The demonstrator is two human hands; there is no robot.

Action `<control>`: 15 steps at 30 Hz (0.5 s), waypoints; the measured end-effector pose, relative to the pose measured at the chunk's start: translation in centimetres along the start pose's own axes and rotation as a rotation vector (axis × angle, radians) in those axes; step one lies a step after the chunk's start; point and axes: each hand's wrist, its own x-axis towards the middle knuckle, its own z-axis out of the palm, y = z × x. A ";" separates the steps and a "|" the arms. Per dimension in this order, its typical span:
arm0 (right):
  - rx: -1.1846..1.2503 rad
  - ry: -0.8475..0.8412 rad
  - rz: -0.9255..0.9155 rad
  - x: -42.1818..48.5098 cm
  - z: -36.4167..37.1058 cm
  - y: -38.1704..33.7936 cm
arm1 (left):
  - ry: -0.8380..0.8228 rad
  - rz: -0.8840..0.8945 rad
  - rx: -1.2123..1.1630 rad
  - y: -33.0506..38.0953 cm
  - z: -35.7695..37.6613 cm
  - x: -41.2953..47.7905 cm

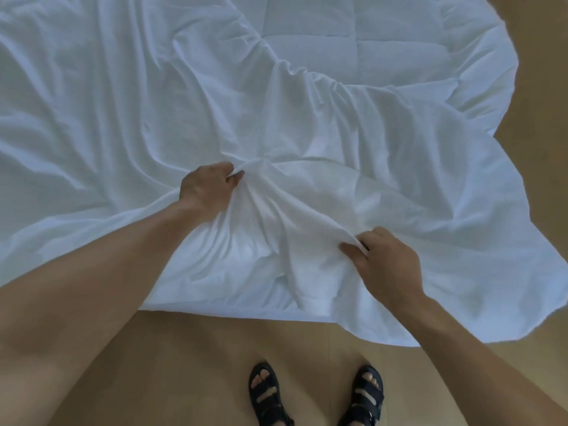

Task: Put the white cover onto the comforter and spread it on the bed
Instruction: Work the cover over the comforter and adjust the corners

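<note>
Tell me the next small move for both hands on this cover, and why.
Probably push the gathered fabric away from you, further over the quilted comforter. The left hand and right hand each grip bunched folds of the white cover, and the comforter lies bare at the far end, beyond the cover's ruffled edge.
</note>
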 end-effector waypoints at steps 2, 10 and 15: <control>0.196 0.024 -0.080 -0.9 -1.2 1.6 | -0.169 0.037 -0.126 0.3 0.6 -0.8; 0.667 -0.396 -0.102 -2.7 -11.9 2.3 | -0.875 0.040 -0.554 1.2 -0.1 -11.6; 0.907 -0.825 -0.344 -3.7 -14.3 1.0 | -1.138 0.048 -0.541 2.7 -4.8 -12.0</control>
